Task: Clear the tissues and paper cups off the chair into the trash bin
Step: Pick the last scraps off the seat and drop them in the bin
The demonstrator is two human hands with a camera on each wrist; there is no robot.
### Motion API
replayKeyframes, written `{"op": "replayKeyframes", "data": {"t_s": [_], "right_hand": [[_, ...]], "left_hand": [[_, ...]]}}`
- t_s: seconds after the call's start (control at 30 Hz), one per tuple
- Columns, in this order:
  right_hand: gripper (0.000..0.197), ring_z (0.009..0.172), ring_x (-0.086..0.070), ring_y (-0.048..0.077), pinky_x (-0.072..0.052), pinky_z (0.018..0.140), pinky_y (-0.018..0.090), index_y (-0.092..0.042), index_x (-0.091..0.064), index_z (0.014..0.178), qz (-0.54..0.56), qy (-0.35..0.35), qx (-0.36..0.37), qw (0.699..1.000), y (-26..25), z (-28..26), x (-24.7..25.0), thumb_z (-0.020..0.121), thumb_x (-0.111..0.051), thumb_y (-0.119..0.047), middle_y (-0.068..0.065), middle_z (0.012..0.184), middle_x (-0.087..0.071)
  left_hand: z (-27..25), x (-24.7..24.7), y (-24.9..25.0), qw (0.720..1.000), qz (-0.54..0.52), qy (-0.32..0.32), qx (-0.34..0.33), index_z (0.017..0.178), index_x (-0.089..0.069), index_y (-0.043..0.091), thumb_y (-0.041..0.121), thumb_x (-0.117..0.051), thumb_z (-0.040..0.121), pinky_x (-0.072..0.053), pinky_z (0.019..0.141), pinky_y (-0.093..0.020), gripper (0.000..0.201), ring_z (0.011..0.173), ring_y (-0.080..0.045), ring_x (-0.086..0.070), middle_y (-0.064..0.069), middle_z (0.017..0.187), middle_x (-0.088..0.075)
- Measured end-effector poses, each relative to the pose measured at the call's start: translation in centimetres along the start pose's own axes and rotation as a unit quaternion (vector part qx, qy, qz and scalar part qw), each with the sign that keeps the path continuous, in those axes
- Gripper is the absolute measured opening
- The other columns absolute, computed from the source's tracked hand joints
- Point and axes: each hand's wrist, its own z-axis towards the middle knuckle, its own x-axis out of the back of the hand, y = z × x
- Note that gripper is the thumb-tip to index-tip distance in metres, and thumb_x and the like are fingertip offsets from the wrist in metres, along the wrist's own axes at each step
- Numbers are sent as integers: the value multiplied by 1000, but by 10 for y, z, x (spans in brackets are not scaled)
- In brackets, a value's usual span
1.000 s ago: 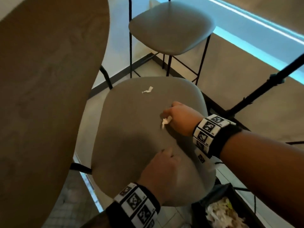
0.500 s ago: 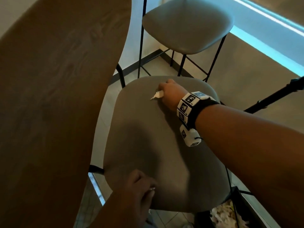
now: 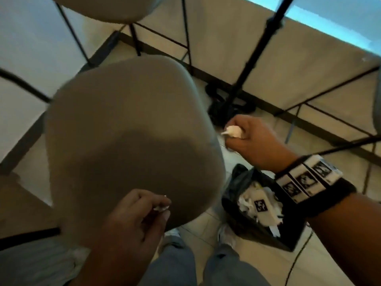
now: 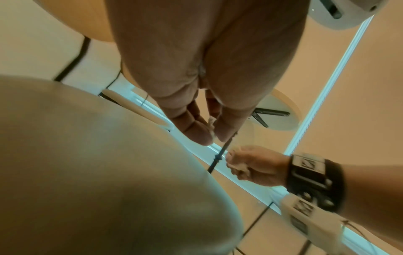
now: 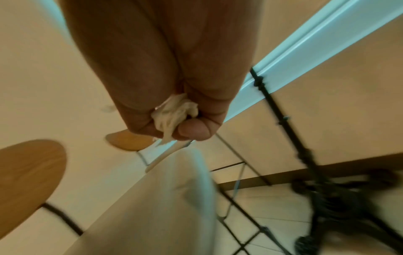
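- Half a second ago the right hand (image 3: 250,141) was out over the far part of the grey padded chair seat (image 3: 123,120) with a scrap of tissue at its fingertips; it has since pulled back off the seat's right edge and now hangs in the air past that edge, above the floor and just beyond the bin.
- The right hand's fingers are curled tight round a crumpled white tissue wad (image 3: 233,131), which pokes out between thumb and fingers; the right wrist view shows the same wad (image 5: 174,115) squeezed in the fist.
- The left hand (image 3: 136,221) is at the near edge of the seat, thumb and forefinger pinched on a small white tissue scrap (image 3: 161,207); the left wrist view shows that scrap (image 4: 211,125) between the fingertips.
- No tissue shows on the visible part of the seat top.
- The black-lined trash bin (image 3: 237,182) stands on the tiled floor to the right of the chair, below the right wrist, with white crumpled paper (image 3: 247,200) inside.
- A black tripod stand (image 3: 255,50) rises behind the right hand, and a second grey stool (image 3: 103,9) stands beyond the chair.
- The person's legs in grey trousers (image 3: 177,263) are at the bottom of the head view.
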Motion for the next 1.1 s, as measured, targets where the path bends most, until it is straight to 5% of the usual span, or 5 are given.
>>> {"op": "replayKeyframes", "data": {"t_s": [0.47,0.7,0.8,0.9,1.1], "right_hand": [[25,66,-57,32,-44,61,43,-5,-60,79,198,118,-416,880,370,-197,-59,82,-63,-30,16,74,-62],[17,56,-53,25,-47,54,33,-16,-53,68,410,137,-538,723,463,-178,-110,77,-64,-25,8,66,-54],[18,77,-61,28,-56,65,33,-12,-62,84,484,159,-569,646,485,-168,-123,85,-70,-28,13,93,-61],[74,114,-55,40,-58,79,48,-12,-51,139,560,167,-570,577,500,-166,-135,79,-74,-49,13,134,-49],[96,130,-50,40,-49,97,60,-27,-32,154,503,137,-576,629,500,-189,-151,71,-65,-63,5,153,-42]], "left_hand": [[112,-315,49,961,72,-262,-44,99,-68,27,21,-72,90,-45,64,-9,11,74,-5,-62,9,86,-65],[138,-469,-11,923,144,-346,89,103,-70,28,29,-74,85,-56,73,-30,18,85,-19,-69,8,86,-66],[138,-503,-28,905,108,-386,146,131,-62,29,32,-79,82,-57,96,-37,52,105,-21,-69,6,115,-69],[134,-517,-35,880,140,-428,150,158,-28,34,39,-79,83,-35,118,-33,90,142,-21,-45,2,158,-41],[115,-488,-44,868,180,-425,183,160,1,43,48,-78,83,-22,122,-36,110,156,-25,-17,-8,172,3]]}}
